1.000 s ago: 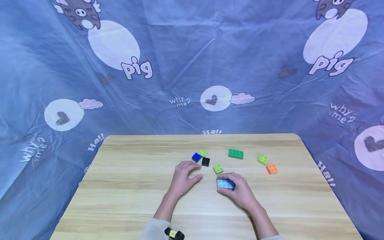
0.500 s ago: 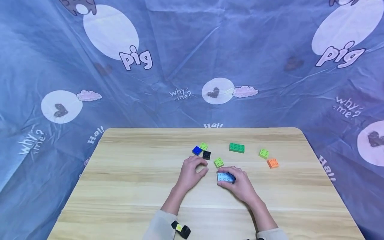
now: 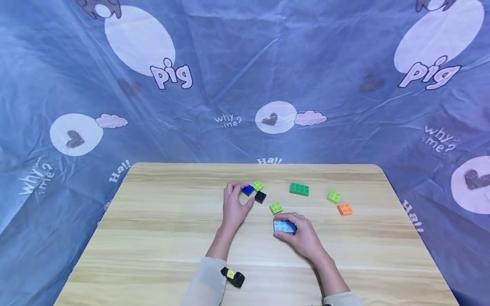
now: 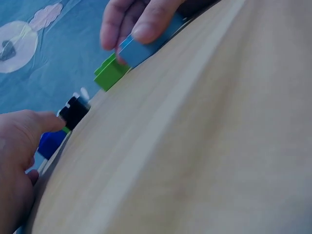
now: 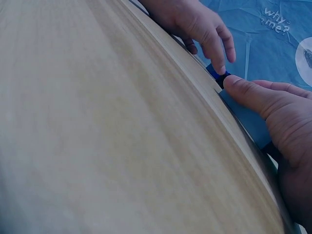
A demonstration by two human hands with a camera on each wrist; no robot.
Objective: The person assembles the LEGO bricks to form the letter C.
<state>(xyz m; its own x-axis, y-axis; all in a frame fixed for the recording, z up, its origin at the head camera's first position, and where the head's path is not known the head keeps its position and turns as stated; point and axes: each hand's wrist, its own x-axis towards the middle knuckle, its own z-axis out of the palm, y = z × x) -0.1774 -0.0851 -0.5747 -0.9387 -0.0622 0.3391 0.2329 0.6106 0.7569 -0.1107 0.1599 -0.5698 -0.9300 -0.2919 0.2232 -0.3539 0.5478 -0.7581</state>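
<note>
My right hand (image 3: 302, 236) grips a light blue toy building brick (image 3: 283, 226) between thumb and fingers, low at the tabletop. The right wrist view shows the thumb along the side of this brick (image 5: 246, 117). My left hand (image 3: 234, 206) reaches around a small dark blue brick (image 3: 248, 190), thumb and fingers apart. Its fingertips are right at the blue brick's far left edge, partly covering it, while the thumb tip comes close to a black brick (image 3: 260, 196). In the left wrist view the thumb overlaps the black brick (image 4: 74, 113).
A lime brick (image 3: 258, 185) lies against the blue one, and another lime brick (image 3: 275, 208) sits just beyond the right hand. Farther right on the wooden table (image 3: 172, 238) are a long green brick (image 3: 299, 189), a third lime brick (image 3: 334, 196) and an orange brick (image 3: 345, 209).
My left hand has moved forward to the blue and black bricks, its thumb and fingers spreading wider. The right hand keeps its grip on the light blue brick. The head view has tilted slightly.
</note>
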